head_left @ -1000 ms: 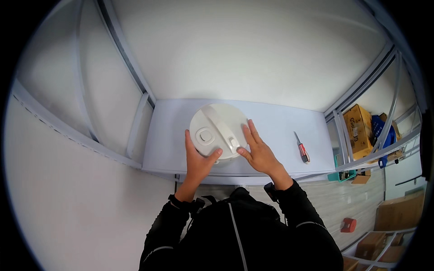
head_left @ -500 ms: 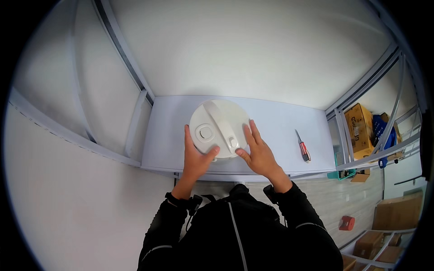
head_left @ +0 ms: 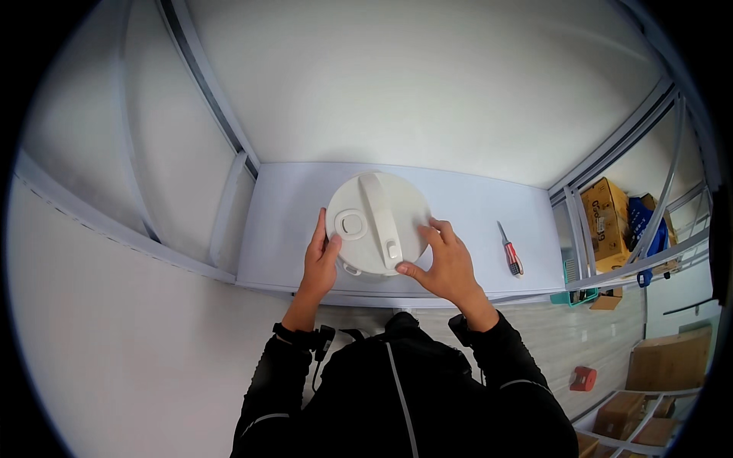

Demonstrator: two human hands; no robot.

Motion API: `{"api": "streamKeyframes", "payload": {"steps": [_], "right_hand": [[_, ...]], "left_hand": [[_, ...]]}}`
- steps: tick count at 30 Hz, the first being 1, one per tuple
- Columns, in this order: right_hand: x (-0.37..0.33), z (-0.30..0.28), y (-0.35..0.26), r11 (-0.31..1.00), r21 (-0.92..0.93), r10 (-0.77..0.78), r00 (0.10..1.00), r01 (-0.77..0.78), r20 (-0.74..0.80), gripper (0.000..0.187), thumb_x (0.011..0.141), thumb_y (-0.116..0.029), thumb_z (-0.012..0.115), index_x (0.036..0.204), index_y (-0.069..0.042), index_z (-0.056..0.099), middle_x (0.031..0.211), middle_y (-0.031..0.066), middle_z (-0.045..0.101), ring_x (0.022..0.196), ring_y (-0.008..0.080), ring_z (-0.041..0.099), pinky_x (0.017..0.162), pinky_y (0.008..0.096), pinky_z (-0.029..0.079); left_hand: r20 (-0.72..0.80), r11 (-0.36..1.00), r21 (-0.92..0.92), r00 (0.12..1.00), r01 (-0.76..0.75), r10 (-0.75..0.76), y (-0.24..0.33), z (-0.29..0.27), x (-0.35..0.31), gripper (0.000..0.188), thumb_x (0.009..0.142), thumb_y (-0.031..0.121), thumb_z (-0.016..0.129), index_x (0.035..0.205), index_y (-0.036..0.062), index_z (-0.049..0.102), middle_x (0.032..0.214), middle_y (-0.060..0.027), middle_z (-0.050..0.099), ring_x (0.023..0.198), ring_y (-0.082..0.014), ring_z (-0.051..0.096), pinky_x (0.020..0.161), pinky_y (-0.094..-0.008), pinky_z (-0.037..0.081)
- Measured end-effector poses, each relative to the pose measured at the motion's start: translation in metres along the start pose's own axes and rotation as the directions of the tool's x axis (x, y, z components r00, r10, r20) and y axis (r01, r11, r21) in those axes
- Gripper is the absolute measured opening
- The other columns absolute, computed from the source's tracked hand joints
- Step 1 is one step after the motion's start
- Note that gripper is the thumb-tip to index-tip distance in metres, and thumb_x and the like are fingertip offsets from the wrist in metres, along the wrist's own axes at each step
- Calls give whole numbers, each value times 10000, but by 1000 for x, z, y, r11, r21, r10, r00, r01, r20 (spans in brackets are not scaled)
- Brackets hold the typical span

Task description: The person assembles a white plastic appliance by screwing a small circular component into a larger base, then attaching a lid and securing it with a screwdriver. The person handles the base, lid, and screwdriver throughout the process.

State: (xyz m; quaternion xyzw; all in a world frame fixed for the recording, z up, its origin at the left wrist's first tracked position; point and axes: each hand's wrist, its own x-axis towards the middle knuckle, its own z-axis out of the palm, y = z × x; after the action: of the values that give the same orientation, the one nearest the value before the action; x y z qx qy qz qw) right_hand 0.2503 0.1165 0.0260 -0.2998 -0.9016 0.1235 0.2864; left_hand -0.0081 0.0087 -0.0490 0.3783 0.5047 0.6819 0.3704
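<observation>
A round white cooker (head_left: 411, 195), seen from above, stands on the white table (head_left: 489, 202). A raised bar handle (head_left: 376, 200) with a small button at its near end crosses its top, and a round knob-like valve (head_left: 352, 224) sits left of the bar. My left hand (head_left: 318, 263) clasps the left side, thumb on the upper rim, other fingers along the wall. With fingertips and thumb bent onto the right edge, my right hand (head_left: 449, 267) grips there, its thumb beside the handle's near end. The cooker's lower body is mostly hidden beneath its top.
To the right on the table lies a red-handled screwdriver (head_left: 510, 252). Pale frame posts (head_left: 210, 88) and a wall border the table. Beyond its right end are a cardboard box (head_left: 605, 217), a blue bag (head_left: 640, 225) and a teal basket (head_left: 573, 296); a red stool (head_left: 583, 378) stands on the floor.
The cooker has turned slightly clockwise and shifted a little right. My left thumb has slid outward to its left rim, and my right fingers have bent in more on the right edge.
</observation>
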Motion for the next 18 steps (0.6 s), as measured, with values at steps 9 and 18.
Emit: {"api": "streamKeyframes", "payload": {"steps": [9, 18], "right_hand": [[0, 0, -1, 995, 60, 77, 996, -79, 35, 893, 758, -670, 852, 1336, -27, 629, 1364, 242, 589, 1066, 450, 700, 863, 493, 590], [-16, -20, -22, 997, -44, -68, 998, 69, 8, 698, 812, -548, 868, 1243, -36, 671, 1099, 171, 579, 899, 377, 631, 788, 488, 519]], "left_hand": [[47, 992, 91, 996, -83, 79, -7, -9, 4, 661, 1127, 136, 477, 1689, -49, 182, 1708, -158, 349, 1549, -225, 353, 1271, -351, 257], [-214, 933, 352, 977, 76, 1, -4, -3, 26, 540, 1112, 264, 567, 1587, 21, 487, 1568, -192, 536, 1378, -223, 551, 1150, -339, 422]]}}
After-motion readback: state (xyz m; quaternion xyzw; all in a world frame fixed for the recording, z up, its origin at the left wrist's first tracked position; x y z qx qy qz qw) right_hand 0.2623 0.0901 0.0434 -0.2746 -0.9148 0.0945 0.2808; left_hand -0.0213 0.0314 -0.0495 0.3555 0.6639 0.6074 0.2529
